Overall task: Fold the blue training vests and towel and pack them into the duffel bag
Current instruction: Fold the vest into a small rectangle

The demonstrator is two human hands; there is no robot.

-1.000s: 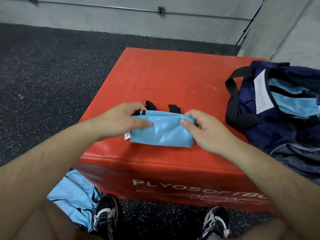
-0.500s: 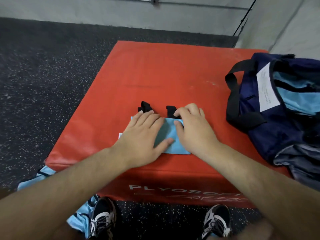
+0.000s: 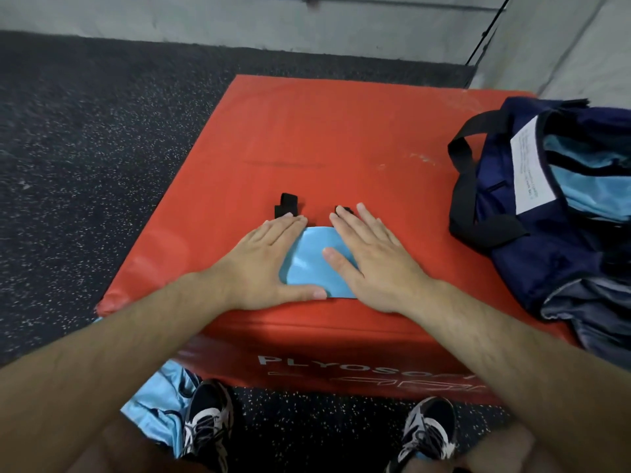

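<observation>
Closest to the camera, two dark shoes with white markings stand on the speckled floor, the right one partly cut off by the frame's lower edge. A loose light blue vest lies crumpled beside the left shoe, much of it hidden behind the left forearm and leg. Just beyond, the front face of the red plyo box carries white lettering that the right forearm covers partway, so only "PLYOSO" reads.

On the box's near edge lies the folded blue vest. The left hand and right hand press flat on it, fingers straight and together, thumbs angled inward. The hands cover both ends of the vest, leaving only a middle strip showing. Two black straps poke out past the fingertips; the right one is mostly hidden under the right fingers.

Farther right, the navy duffel bag sits open on the box, cut off by the frame edge, with a white label whose print is too small to read and light blue fabric inside. A grey wall stands behind.
</observation>
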